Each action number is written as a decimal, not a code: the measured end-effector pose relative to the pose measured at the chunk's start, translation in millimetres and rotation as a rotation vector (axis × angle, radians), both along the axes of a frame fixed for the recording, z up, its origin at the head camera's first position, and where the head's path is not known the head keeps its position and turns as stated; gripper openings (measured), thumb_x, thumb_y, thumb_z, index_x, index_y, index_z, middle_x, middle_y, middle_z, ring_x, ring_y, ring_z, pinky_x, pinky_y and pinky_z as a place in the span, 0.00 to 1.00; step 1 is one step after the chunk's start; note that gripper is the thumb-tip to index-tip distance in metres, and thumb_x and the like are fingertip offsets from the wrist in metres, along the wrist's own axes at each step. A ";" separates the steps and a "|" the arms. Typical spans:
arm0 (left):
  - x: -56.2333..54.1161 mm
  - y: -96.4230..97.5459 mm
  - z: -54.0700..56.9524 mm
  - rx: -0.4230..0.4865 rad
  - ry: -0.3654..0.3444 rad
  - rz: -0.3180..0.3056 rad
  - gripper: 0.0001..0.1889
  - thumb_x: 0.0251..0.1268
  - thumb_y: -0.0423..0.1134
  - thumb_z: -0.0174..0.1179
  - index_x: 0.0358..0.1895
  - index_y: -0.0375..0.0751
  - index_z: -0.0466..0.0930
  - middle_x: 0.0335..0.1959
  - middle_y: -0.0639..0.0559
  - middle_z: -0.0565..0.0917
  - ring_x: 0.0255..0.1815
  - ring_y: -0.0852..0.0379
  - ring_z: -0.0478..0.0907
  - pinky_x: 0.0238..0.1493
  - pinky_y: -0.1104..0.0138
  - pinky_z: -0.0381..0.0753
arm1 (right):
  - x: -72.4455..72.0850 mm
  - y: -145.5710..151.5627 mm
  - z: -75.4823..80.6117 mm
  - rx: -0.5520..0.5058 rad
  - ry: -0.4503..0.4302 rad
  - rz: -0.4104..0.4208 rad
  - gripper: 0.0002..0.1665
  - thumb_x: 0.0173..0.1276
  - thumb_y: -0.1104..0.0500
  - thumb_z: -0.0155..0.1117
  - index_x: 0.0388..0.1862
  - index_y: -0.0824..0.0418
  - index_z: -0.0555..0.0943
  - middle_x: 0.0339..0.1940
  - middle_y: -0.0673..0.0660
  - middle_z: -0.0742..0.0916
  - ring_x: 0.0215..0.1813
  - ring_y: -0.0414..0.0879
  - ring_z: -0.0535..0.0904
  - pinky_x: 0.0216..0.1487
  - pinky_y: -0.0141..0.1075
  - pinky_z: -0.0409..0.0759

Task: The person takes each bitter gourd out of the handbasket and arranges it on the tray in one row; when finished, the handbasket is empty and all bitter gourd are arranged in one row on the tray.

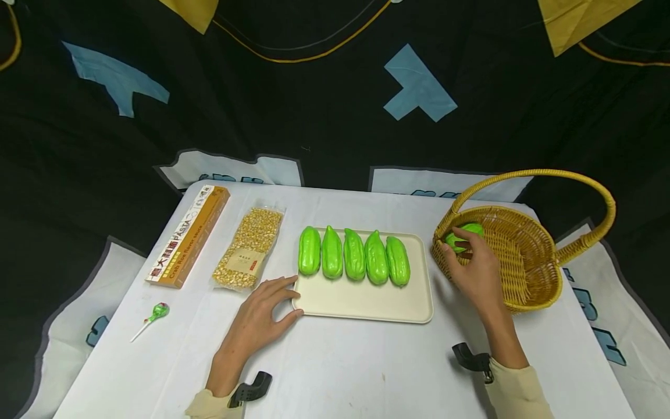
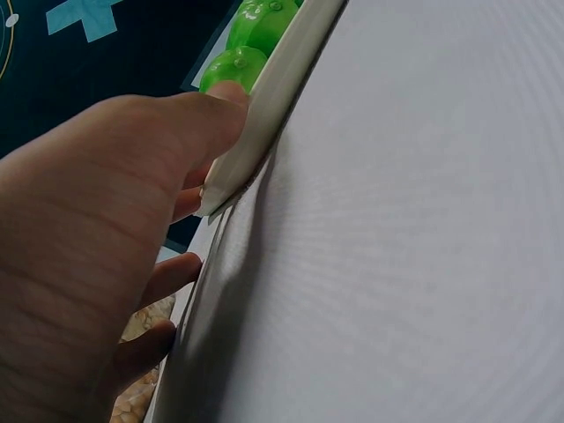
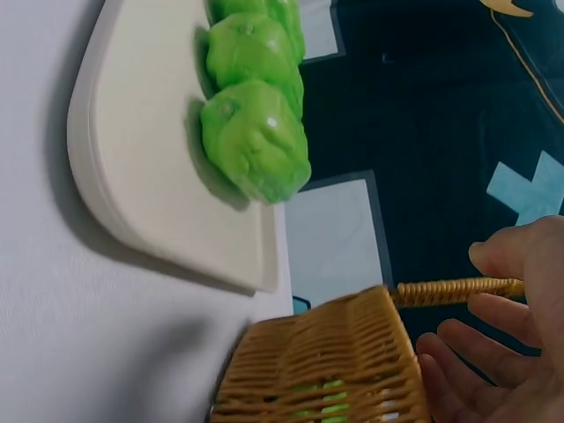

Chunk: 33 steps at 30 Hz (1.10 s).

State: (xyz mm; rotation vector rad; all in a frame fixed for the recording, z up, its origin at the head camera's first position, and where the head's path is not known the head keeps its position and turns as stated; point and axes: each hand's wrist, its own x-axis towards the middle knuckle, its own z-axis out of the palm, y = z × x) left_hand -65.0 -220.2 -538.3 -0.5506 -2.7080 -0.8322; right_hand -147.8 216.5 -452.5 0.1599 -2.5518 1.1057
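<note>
Several glossy green bitter melons (image 1: pixel 354 254), lumpy and likely artificial, lie side by side along the back of a cream tray (image 1: pixel 361 302). My left hand (image 1: pixel 262 314) touches the tray's front left corner, its thumb on the front edge and fingertips at the left side. My right hand (image 1: pixel 476 270) is over the left rim of a wicker basket (image 1: pixel 523 256). Another green bitter melon (image 1: pixel 473 228) is inside the basket, partly behind my fingers. In the right wrist view, my right hand (image 3: pixel 511 335) has loosely bent fingers with nothing between them; green shows through the weave below.
Left of the tray lie a bag of corn kernels (image 1: pixel 251 247), an orange pasta box (image 1: pixel 191 233) and a green-wrapped lollipop (image 1: pixel 157 312). The basket's tall handle (image 1: pixel 539 173) arches above it. A white cloth (image 1: pixel 335 372) covers the table.
</note>
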 end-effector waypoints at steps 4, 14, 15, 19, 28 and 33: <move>0.3 0.1 1.0 -0.004 -0.011 0.005 0.18 0.63 0.50 0.79 0.52 0.48 0.90 0.73 0.52 0.82 0.73 0.47 0.77 0.76 0.50 0.76 | -3.0 7.1 -2.1 -0.012 -0.014 -0.017 0.27 0.78 0.62 0.68 0.72 0.71 0.77 0.66 0.72 0.83 0.60 0.70 0.85 0.57 0.62 0.88; 1.2 -0.4 1.0 -0.004 -0.016 0.008 0.18 0.63 0.50 0.79 0.51 0.48 0.91 0.73 0.52 0.82 0.73 0.46 0.78 0.76 0.49 0.76 | -11.1 22.8 -9.7 0.030 -0.088 -0.093 0.28 0.80 0.58 0.65 0.73 0.71 0.76 0.68 0.72 0.82 0.61 0.68 0.85 0.52 0.41 0.91; 1.3 -0.3 1.0 -0.004 -0.017 0.007 0.18 0.63 0.50 0.79 0.52 0.48 0.91 0.73 0.52 0.82 0.73 0.46 0.78 0.76 0.49 0.76 | -11.7 24.1 -9.4 0.033 -0.099 -0.094 0.29 0.81 0.57 0.65 0.73 0.71 0.76 0.69 0.72 0.81 0.62 0.69 0.85 0.53 0.50 0.92; 1.3 0.1 1.1 -0.001 -0.019 0.007 0.18 0.63 0.50 0.79 0.52 0.48 0.90 0.73 0.52 0.82 0.73 0.46 0.77 0.76 0.49 0.76 | -16.7 30.7 -8.1 0.044 -0.136 -0.094 0.31 0.82 0.56 0.64 0.74 0.73 0.74 0.69 0.75 0.80 0.64 0.72 0.83 0.56 0.64 0.88; 1.3 0.6 1.2 0.000 -0.032 0.010 0.18 0.64 0.50 0.79 0.52 0.48 0.90 0.73 0.53 0.81 0.73 0.47 0.77 0.76 0.49 0.76 | -32.4 45.1 -5.3 0.123 -0.235 -0.135 0.38 0.81 0.53 0.62 0.78 0.77 0.67 0.70 0.81 0.76 0.69 0.76 0.75 0.66 0.71 0.78; 0.6 0.3 0.8 0.002 -0.032 0.011 0.18 0.64 0.50 0.79 0.52 0.49 0.90 0.73 0.54 0.81 0.74 0.47 0.77 0.77 0.49 0.76 | -42.4 47.8 -5.9 0.168 -0.331 -0.153 0.42 0.81 0.49 0.63 0.79 0.77 0.64 0.74 0.82 0.71 0.76 0.78 0.66 0.75 0.73 0.68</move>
